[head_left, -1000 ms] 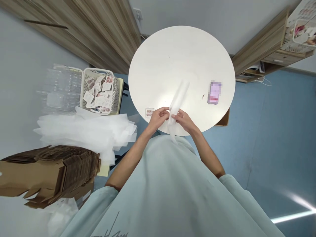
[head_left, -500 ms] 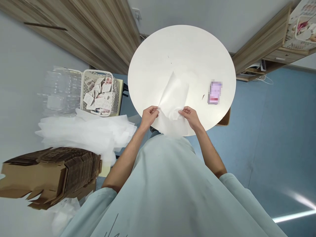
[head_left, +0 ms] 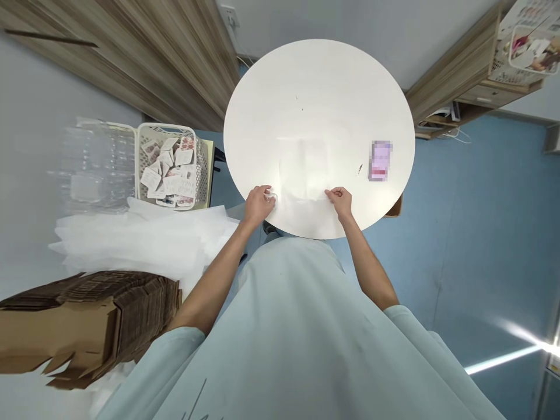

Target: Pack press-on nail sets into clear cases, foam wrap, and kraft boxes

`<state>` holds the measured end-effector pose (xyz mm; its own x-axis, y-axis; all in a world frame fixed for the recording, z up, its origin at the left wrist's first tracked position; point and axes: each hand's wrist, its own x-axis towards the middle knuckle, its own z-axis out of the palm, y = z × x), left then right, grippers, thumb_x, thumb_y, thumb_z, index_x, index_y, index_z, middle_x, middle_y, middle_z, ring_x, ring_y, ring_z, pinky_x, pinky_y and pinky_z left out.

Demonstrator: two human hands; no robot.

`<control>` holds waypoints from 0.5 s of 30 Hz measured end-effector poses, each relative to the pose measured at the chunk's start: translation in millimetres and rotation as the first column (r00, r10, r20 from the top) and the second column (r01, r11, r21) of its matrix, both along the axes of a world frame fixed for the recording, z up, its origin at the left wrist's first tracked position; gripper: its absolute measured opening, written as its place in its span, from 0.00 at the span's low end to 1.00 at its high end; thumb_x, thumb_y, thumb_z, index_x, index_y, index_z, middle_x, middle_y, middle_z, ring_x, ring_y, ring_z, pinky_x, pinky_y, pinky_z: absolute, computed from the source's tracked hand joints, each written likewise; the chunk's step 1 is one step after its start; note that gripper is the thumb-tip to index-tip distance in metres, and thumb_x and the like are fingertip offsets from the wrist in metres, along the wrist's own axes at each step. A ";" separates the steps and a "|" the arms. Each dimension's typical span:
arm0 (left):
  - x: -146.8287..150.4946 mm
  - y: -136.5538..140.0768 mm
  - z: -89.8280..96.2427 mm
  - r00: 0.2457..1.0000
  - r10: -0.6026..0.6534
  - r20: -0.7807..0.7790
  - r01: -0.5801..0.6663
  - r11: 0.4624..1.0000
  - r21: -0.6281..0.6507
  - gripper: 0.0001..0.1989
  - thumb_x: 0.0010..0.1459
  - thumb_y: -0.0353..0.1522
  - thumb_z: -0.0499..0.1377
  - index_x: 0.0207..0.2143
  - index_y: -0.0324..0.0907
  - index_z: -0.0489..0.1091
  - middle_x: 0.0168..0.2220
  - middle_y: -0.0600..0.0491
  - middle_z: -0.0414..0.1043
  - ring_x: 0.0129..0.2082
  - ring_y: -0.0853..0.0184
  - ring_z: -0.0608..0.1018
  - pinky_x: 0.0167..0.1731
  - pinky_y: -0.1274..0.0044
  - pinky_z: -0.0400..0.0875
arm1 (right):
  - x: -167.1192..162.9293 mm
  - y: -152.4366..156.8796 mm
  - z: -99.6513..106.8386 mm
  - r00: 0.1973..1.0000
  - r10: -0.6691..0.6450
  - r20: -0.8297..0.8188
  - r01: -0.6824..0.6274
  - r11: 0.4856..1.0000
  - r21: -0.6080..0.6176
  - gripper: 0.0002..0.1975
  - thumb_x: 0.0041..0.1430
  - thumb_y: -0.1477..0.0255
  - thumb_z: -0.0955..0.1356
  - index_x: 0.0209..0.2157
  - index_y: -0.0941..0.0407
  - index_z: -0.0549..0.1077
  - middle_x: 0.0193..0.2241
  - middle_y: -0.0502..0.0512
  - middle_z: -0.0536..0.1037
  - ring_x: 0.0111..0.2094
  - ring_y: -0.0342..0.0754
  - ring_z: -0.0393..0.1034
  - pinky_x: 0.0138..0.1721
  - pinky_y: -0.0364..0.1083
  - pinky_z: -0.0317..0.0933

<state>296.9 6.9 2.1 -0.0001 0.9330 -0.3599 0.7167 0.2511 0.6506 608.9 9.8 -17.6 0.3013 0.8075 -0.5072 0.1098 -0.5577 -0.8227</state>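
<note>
A thin translucent white sheet [head_left: 304, 169] lies nearly flat on the round white table [head_left: 315, 76], its outline faint against the tabletop. At the sheet's near left side, my left hand [head_left: 259, 204] curls its fingers around a small clear, whitish piece [head_left: 272, 200] whose kind I cannot make out. My right hand [head_left: 340, 202] is closed in a pinch at the sheet's right edge, thumb and forefinger together on it.
A purple, blurred-out phone-like object [head_left: 380, 161] lies on the table's right. To the left stand a white basket [head_left: 199, 169] of small packets, stacked clear plastic containers [head_left: 96, 163], a pile of white sheets [head_left: 140, 239] and folded cardboard boxes [head_left: 87, 326].
The sheet, raised and bent between both hands before, now lies flat on the table. My left hand has curled around a small clear piece; my right hand stays near the right edge.
</note>
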 end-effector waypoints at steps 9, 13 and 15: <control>-30.8 -11.8 -9.4 0.887 -0.449 -0.105 0.451 0.892 -0.002 0.30 0.56 0.27 0.61 0.62 0.45 0.74 0.69 0.41 0.67 0.69 0.44 0.65 0.65 0.53 0.64 | -1.2 6.2 -19.3 0.966 0.009 0.260 -0.007 1.000 -0.010 0.14 0.55 0.58 0.74 0.32 0.51 0.68 0.35 0.54 0.79 0.37 0.50 0.72 0.43 0.49 0.67; -28.0 -10.5 -7.7 0.901 -0.421 -0.107 0.426 0.904 0.034 0.29 0.57 0.28 0.61 0.62 0.44 0.75 0.68 0.40 0.69 0.69 0.43 0.66 0.67 0.52 0.63 | -0.8 7.1 -21.5 0.949 0.008 0.316 -0.005 1.000 -0.010 0.13 0.56 0.61 0.74 0.32 0.51 0.68 0.35 0.54 0.79 0.38 0.51 0.73 0.45 0.49 0.66; -21.0 -11.2 -4.4 0.911 -0.402 -0.089 0.409 0.908 0.086 0.32 0.58 0.28 0.61 0.65 0.42 0.71 0.69 0.39 0.67 0.69 0.43 0.65 0.68 0.51 0.61 | -0.6 7.2 -21.9 0.944 0.009 0.330 -0.005 1.000 -0.011 0.14 0.57 0.60 0.74 0.33 0.51 0.68 0.36 0.54 0.79 0.38 0.51 0.73 0.46 0.49 0.66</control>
<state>275.8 -4.4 -2.4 0.3651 0.8888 -0.2770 0.7860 -0.1349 0.6033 608.3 17.1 -39.5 0.4475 0.8058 -0.3880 0.3783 -0.5637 -0.7343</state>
